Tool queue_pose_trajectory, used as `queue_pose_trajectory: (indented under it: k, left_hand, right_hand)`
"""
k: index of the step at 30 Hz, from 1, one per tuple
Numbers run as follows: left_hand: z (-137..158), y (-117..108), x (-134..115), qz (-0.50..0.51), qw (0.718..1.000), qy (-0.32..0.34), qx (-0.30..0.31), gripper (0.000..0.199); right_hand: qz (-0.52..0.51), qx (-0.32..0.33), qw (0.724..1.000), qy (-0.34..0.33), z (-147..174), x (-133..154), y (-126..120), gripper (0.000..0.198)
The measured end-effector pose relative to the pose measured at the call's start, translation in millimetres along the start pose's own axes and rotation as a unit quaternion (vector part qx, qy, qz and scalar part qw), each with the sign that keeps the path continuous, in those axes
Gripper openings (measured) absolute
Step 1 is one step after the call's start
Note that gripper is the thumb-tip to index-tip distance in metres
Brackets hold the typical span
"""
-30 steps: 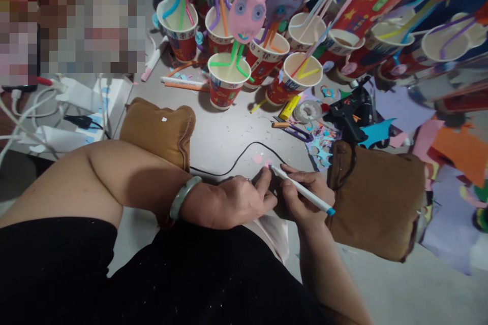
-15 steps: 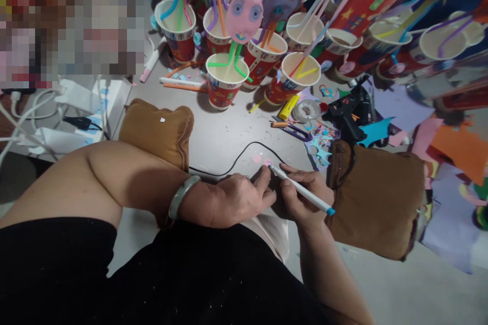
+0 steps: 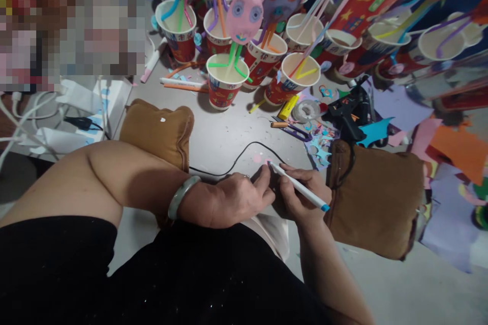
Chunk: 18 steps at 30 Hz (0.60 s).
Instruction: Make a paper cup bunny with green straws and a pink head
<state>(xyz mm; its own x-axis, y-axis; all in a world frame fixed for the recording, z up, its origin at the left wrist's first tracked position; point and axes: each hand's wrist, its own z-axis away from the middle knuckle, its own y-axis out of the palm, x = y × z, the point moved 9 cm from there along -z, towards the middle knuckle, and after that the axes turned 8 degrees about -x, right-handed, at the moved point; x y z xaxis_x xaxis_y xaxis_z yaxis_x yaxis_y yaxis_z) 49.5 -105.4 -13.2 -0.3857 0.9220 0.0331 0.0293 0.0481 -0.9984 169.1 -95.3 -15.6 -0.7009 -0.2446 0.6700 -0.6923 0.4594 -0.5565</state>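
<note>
My right hand (image 3: 305, 190) is closed around a white marker with a blue end (image 3: 301, 188), held at a slant. Its tip meets a small pink paper piece (image 3: 267, 160) on the table (image 3: 217, 137), partly hidden by my fingers. My left hand (image 3: 244, 198), with a pale bangle (image 3: 183, 197) at the wrist, lies beside it. The left fingers are bent, the foremost fingertip pressing at the edge of that pink piece. Another pink paper disc (image 3: 257, 158) lies just beyond, with a tiny pale scrap on or beside it.
Red paper cups (image 3: 224, 89) with straws and a pink rabbit-faced figure (image 3: 244, 15) stand behind. Brown cushions (image 3: 154, 129) flank my arms. A glue gun (image 3: 348, 119), tape roll (image 3: 308, 110) and paper scraps lie right; a power strip (image 3: 95, 122) with cables lies left. A black cord (image 3: 244, 150) crosses the table.
The marker's blue end has shifted slightly left and up, and its tip has moved a little up and left over the pink piece. My left hand has hardly moved.
</note>
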Motion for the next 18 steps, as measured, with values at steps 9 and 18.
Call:
queue_pose_trajectory:
  k: [9,18]
  left_hand:
    - [-1.1,-3.0,0.9,0.003,1.000,-0.002,0.014,0.038]
    - [-0.6,1.5,-0.3,0.002,1.000,-0.006,0.011,0.038]
  right_hand:
    - [0.005,0.010,1.000,0.015,2.6,-4.6,0.9,0.010]
    - [0.008,0.006,1.000,0.014,1.9,-3.5,0.0,0.011]
